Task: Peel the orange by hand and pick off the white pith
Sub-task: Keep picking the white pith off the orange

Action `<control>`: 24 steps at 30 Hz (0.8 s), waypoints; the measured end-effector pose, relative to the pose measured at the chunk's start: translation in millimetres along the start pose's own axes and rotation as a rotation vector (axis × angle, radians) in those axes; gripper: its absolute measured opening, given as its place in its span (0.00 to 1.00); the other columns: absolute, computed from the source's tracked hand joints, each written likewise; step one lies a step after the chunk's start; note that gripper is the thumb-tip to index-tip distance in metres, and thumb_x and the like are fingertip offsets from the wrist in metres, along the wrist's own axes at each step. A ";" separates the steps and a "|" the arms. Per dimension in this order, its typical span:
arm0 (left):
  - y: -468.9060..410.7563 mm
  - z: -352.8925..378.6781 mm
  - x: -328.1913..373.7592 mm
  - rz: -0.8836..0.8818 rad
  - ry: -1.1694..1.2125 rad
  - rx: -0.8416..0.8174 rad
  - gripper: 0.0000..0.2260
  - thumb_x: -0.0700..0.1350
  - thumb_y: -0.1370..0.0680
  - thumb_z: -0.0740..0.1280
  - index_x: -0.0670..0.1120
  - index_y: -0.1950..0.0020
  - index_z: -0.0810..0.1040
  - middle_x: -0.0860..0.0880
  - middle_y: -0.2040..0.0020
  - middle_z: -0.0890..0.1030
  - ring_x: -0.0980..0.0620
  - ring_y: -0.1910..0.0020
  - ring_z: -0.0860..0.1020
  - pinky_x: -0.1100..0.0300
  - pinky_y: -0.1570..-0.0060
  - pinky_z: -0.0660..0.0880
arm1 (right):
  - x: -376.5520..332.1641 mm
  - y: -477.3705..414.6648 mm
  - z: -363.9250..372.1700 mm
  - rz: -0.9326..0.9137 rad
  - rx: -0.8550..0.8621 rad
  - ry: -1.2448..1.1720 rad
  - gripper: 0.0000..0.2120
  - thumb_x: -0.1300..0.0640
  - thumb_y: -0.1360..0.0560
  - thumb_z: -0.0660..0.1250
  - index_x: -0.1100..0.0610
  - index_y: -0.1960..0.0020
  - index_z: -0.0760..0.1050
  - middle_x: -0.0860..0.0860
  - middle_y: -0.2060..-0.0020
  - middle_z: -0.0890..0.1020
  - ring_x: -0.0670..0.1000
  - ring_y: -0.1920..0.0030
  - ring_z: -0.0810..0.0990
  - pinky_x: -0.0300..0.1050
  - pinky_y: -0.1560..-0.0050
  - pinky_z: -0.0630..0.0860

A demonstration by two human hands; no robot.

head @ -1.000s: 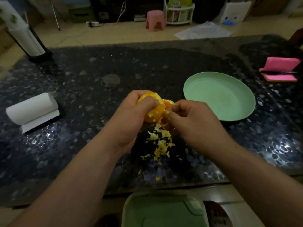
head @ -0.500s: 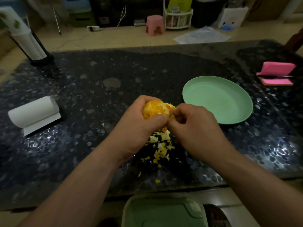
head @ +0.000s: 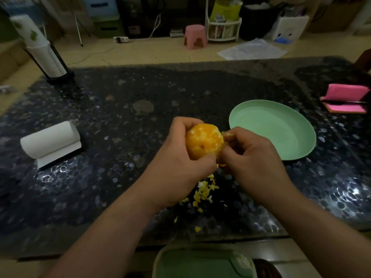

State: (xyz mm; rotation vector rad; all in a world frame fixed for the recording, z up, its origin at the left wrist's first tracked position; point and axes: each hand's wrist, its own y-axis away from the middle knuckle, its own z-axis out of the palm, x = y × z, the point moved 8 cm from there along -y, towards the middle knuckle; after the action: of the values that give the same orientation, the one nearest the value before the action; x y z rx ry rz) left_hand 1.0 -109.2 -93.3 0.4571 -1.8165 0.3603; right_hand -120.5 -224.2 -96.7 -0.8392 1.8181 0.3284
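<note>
Because the nearly bare orange [head: 204,140], held above the counter [head: 120,177] with the left grip [head: 180,163] curled round it, looks soft, juicy and slippery, the right grip [head: 255,157], pinching at its right edge, should nip only loose pith [head: 191,135], gently.

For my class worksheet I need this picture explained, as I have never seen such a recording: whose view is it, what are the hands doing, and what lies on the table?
There is no machine here. A person wears a wide-angle camera on the head, so you look down at their own two bare hands. The left hand grips an orange, peeled on the side we see, above a dark speckled table. The right hand pinches at the orange's right side with curled fingers. Below the hands lies a small heap of peel scraps. To the right sits a green plate, to the left a paper towel roll.
</note>
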 end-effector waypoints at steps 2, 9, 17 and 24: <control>1.1 0.7 5.3 0.063 0.034 0.014 0.26 0.50 0.27 0.77 0.60 0.33 0.71 0.55 0.40 0.79 0.53 0.46 0.83 0.52 0.49 0.84 | 3.8 -0.7 3.2 0.062 -0.044 -0.148 0.05 0.59 0.19 0.71 0.52 0.53 0.84 0.52 0.63 0.86 0.54 0.63 0.85 0.50 0.63 0.83; -0.6 2.1 6.7 0.134 0.081 0.044 0.29 0.47 0.27 0.80 0.61 0.31 0.73 0.55 0.36 0.79 0.49 0.40 0.83 0.48 0.45 0.84 | 7.4 0.0 7.7 0.132 -0.087 -0.275 0.06 0.59 0.18 0.69 0.53 0.49 0.84 0.54 0.58 0.88 0.55 0.58 0.87 0.50 0.57 0.85; -8.1 1.0 -24.9 -0.195 0.684 0.151 0.18 0.49 0.22 0.69 0.40 0.35 0.77 0.43 0.45 0.83 0.51 0.55 0.80 0.58 0.62 0.75 | 5.6 -1.2 13.3 0.160 -0.119 -0.294 0.06 0.61 0.17 0.68 0.57 0.50 0.83 0.53 0.59 0.86 0.50 0.61 0.85 0.48 0.60 0.84; -1.4 9.9 -24.0 -0.315 0.923 0.025 0.17 0.49 0.17 0.58 0.41 0.36 0.77 0.41 0.48 0.84 0.49 0.58 0.77 0.61 0.66 0.72 | 4.0 0.5 22.9 0.225 -0.215 -0.423 0.06 0.63 0.18 0.67 0.57 0.53 0.81 0.52 0.63 0.84 0.49 0.64 0.82 0.43 0.64 0.79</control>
State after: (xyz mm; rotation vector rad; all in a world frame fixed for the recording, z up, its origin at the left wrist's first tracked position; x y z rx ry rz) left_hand -0.5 -112.0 -119.1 0.4771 -0.8306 0.3014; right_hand -105.5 -212.1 -109.7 -0.6499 1.4946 0.7963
